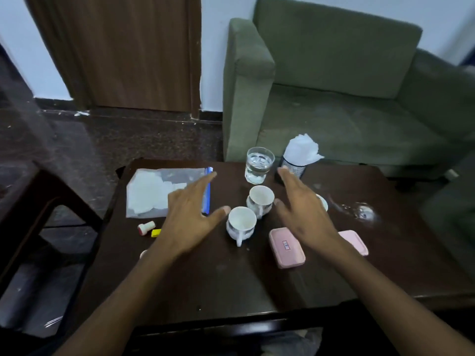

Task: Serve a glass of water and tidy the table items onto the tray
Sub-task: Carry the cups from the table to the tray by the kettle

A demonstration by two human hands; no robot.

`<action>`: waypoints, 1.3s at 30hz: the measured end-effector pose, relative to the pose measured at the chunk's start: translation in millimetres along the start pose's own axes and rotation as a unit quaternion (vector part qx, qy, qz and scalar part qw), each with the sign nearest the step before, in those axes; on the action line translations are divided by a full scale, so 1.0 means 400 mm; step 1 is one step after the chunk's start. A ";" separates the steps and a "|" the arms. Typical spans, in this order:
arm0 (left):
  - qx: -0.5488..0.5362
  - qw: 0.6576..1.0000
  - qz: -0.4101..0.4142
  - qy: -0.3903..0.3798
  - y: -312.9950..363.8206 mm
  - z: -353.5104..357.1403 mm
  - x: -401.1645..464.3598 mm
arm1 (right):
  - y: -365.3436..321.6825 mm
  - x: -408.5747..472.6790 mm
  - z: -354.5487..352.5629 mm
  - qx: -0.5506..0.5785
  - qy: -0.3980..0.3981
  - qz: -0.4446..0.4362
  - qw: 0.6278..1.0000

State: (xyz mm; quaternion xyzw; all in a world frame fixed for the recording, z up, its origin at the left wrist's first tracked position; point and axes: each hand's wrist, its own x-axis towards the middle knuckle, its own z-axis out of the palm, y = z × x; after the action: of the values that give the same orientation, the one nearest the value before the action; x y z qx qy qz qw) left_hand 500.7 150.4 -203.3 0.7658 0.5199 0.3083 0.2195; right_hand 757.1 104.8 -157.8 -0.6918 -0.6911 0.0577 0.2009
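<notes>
Both hands hover over the middle of the tabletop (231,278), fingers spread wide, holding nothing. Left hand (189,214) sits above the plastic bag's (159,191) right edge, thumb just beside the near cup (241,223). Right hand (304,214) hangs right of the far cup (261,200).

The glass of water (258,164) stands full near the far edge, between the hands' fingertips, beside the tissue holder (295,163).

Risk, as I judge it: reaching for the glass over two cups, a wrist could knock one over or spill the water. A wet patch already shows toward the right edge.

Other clutter: two pink cases (286,247) by the right wrist, a stamp (146,227) and yellow block (156,233) near the left edge. No tray in view.
</notes>
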 end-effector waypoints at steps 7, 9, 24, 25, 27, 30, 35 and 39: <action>0.024 0.994 -0.054 -0.094 0.113 0.140 -0.059 | 0.095 0.032 0.047 0.027 -0.098 0.096 0.990; 0.018 0.992 -0.068 -0.106 0.116 0.155 -0.056 | 0.081 0.049 0.069 0.040 -0.114 0.086 0.989; -0.062 0.979 0.028 -0.194 0.047 0.112 0.009 | 0.089 0.085 0.147 0.187 -0.082 0.026 0.979; -0.061 0.979 0.027 -0.192 0.041 0.121 0.013 | 0.091 0.087 0.151 0.193 -0.081 0.028 0.978; -0.059 0.981 0.019 -0.186 0.028 0.136 0.022 | 0.097 0.094 0.158 0.204 -0.078 0.031 0.975; -0.068 0.982 0.013 -0.174 0.016 0.151 0.031 | 0.108 0.102 0.169 0.214 -0.082 0.035 0.973; -0.079 0.986 0.012 -0.145 0.014 0.156 0.038 | 0.113 0.109 0.186 0.227 -0.079 0.048 0.970; -0.094 0.987 -0.002 -0.129 0.015 0.143 0.040 | 0.106 0.107 0.197 0.233 -0.059 0.048 0.969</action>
State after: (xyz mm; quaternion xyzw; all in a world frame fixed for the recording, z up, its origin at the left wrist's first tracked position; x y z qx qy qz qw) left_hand 549.2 162.3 -236.2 0.7741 0.4577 0.2540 0.3562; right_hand 770.0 163.7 -236.4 -0.6538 -0.6349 0.2678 0.3125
